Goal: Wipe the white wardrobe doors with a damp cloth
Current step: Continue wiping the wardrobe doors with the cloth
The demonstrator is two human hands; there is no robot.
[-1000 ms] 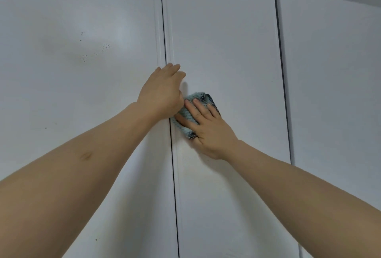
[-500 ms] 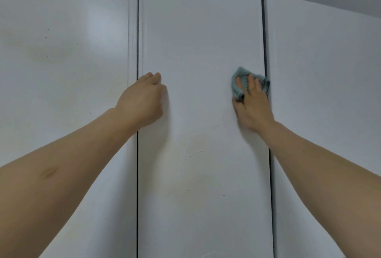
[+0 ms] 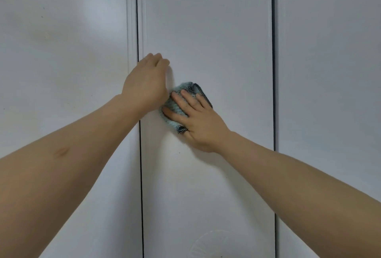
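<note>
In the head view, three white panels are seen side by side, parted by dark vertical gaps. A teal cloth (image 3: 181, 101) with a dark checked edge is pressed flat against the middle wardrobe door (image 3: 216, 31) by the right hand (image 3: 198, 119), whose fingers are spread straight over it. The left hand (image 3: 146, 84) is laid on the same door's left edge, just beside the cloth, its fingers bent forward and nothing grasped in them.
</note>
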